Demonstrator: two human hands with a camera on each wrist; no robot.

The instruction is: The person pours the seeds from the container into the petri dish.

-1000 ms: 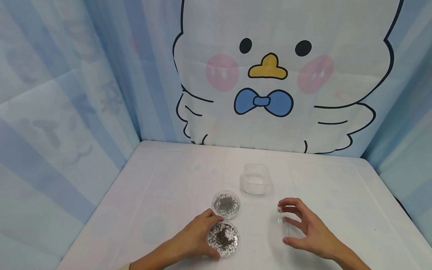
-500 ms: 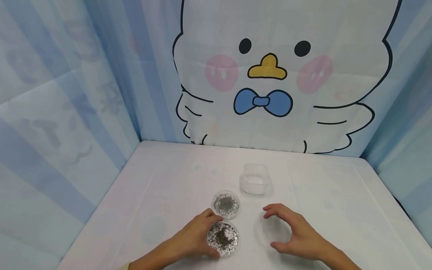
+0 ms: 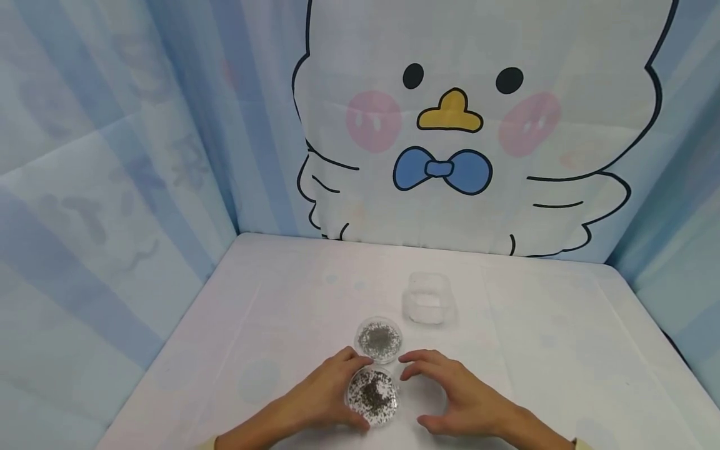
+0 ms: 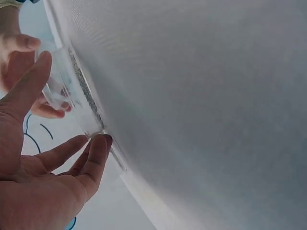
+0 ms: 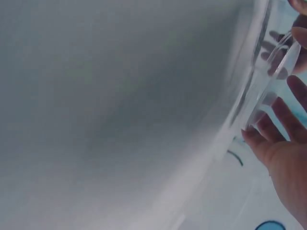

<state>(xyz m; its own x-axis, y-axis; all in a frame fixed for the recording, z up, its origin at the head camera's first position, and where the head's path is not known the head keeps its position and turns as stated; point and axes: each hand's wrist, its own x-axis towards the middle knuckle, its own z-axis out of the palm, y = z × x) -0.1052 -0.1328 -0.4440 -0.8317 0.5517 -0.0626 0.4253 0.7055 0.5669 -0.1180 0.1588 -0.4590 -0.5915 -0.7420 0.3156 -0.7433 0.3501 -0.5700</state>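
At the front of the table, a clear round petri dish (image 3: 372, 395) holds dark grains heaped toward its middle. My left hand (image 3: 332, 390) grips its left side, thumb at the front and fingers at the back. Just right of it, my right hand (image 3: 464, 397) holds a clear round lid, its thumb and fingers spread round the edge. The right wrist view shows this lid (image 5: 288, 62) tilted. In the left wrist view the dish (image 4: 86, 93) stands between thumb and fingertips, a line of grains along its bottom.
Directly behind the gripped dish sits another petri dish (image 3: 379, 340) of finer grey grains. A clear rounded-square container (image 3: 430, 315) stands farther back to the right. A printed curtain (image 3: 450, 212) rises behind the white table (image 3: 292, 294).
My right hand has travelled left with the clear lid, from the right of the table to beside the gripped dish. My left hand keeps its hold in the same place.
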